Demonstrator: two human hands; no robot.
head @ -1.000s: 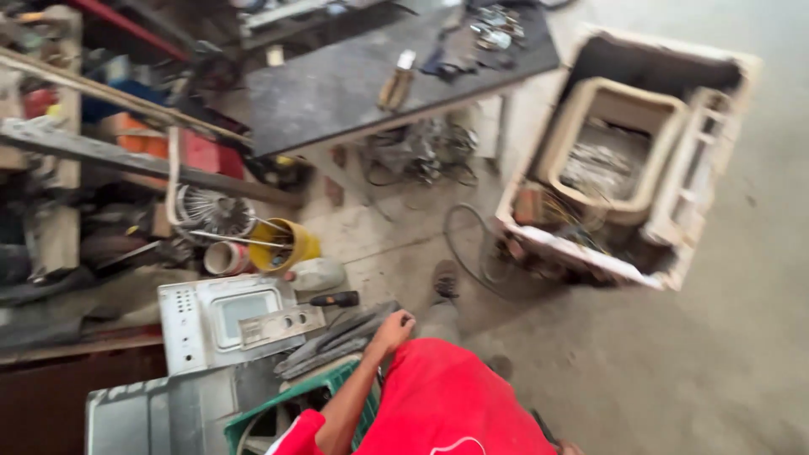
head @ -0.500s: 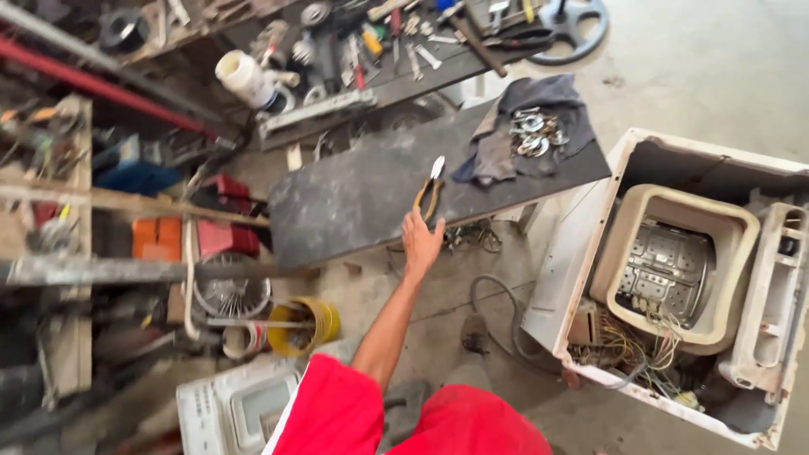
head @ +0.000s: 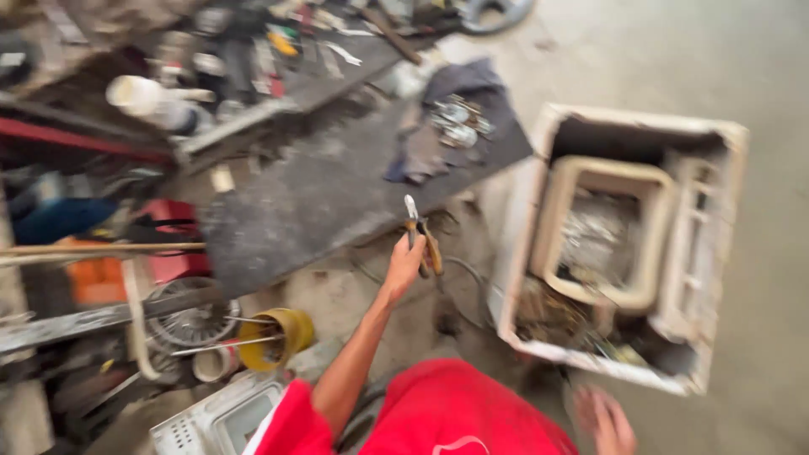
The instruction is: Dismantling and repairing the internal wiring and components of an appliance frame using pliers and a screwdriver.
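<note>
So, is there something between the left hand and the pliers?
No. The left hand already holds the pliers by the orange handles, just off the dark table edge. Nothing visible lies between them. The right hand is low, apart and empty.

Left hand (head: 404, 263) reaches forward, fingers (head: 415, 249) closed (arm extended); right hand (head: 605, 419) hangs low, blurred.
</note>
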